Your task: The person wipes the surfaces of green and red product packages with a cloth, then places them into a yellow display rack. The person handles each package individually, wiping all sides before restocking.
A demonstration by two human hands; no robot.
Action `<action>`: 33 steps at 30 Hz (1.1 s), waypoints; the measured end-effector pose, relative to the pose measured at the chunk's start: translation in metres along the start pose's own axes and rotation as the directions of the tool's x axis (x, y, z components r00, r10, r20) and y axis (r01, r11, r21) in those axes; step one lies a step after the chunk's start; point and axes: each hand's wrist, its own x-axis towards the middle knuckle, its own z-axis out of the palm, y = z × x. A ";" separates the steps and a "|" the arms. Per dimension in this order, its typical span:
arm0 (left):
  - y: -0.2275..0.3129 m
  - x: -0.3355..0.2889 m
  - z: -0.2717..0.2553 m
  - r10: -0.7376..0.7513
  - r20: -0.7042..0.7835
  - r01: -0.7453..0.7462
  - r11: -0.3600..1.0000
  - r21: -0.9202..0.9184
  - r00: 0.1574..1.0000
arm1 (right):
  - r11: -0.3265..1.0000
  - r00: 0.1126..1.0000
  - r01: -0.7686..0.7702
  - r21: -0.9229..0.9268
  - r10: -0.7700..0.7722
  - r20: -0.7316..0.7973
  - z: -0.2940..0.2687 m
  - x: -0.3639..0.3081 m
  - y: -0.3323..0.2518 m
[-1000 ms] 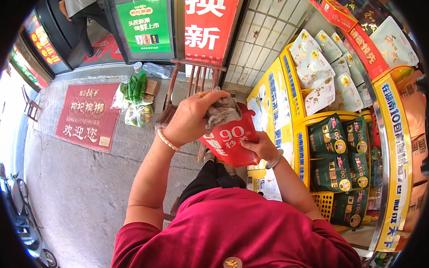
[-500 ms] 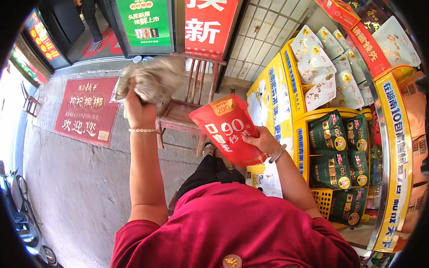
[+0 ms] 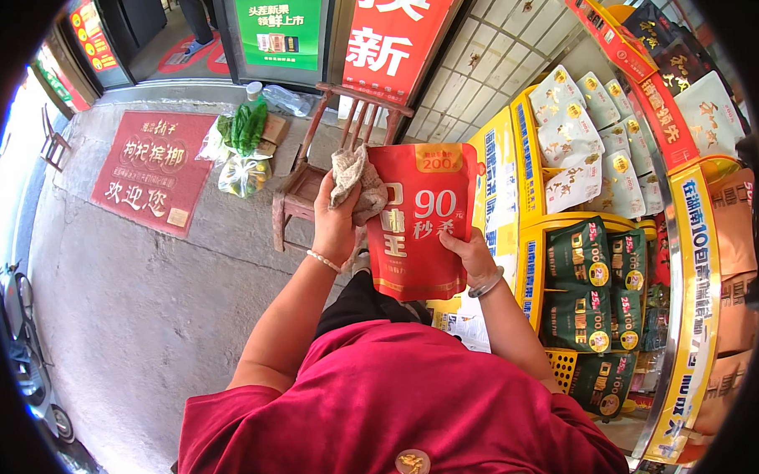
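In front of my body, my right hand (image 3: pixel 470 259) grips a large red pouch (image 3: pixel 421 223) by its lower right side, thumb on the printed front. The pouch stands nearly upright, its face toward me. My left hand (image 3: pixel 337 222) is closed round a crumpled grey-beige cloth (image 3: pixel 356 178). Part of that cloth reaches the pouch's left edge and appears to touch it. Fingers of both hands are partly hidden behind what they hold.
Beyond my left hand stands a wooden chair (image 3: pixel 299 194). Plastic bags with green vegetables (image 3: pixel 248 129) lie on the ground near a red doormat (image 3: pixel 150 171). At right, a yellow display rack (image 3: pixel 529 223) holds white pouches (image 3: pixel 570 138) and dark green pouches (image 3: pixel 580 322).
My left hand has swung down and right with the cloth, from out over the ground to the pouch's left edge. The pouch has turned from tilted to nearly upright and shifted right.
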 end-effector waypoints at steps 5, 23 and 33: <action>0.003 -0.010 0.006 -0.120 -0.044 0.121 0.992 0.023 0.992 | 0.997 1.000 -0.021 0.079 0.022 -0.020 0.001 0.001 -0.002; 0.033 0.029 -0.054 -0.024 -0.232 0.055 0.990 0.129 0.972 | 0.995 0.997 -0.010 0.104 0.018 -0.075 -0.007 -0.002 -0.019; -0.011 -0.034 -0.008 -0.268 0.097 0.260 0.962 0.084 0.959 | 0.972 0.994 -0.002 0.236 0.028 -0.109 0.004 0.011 -0.027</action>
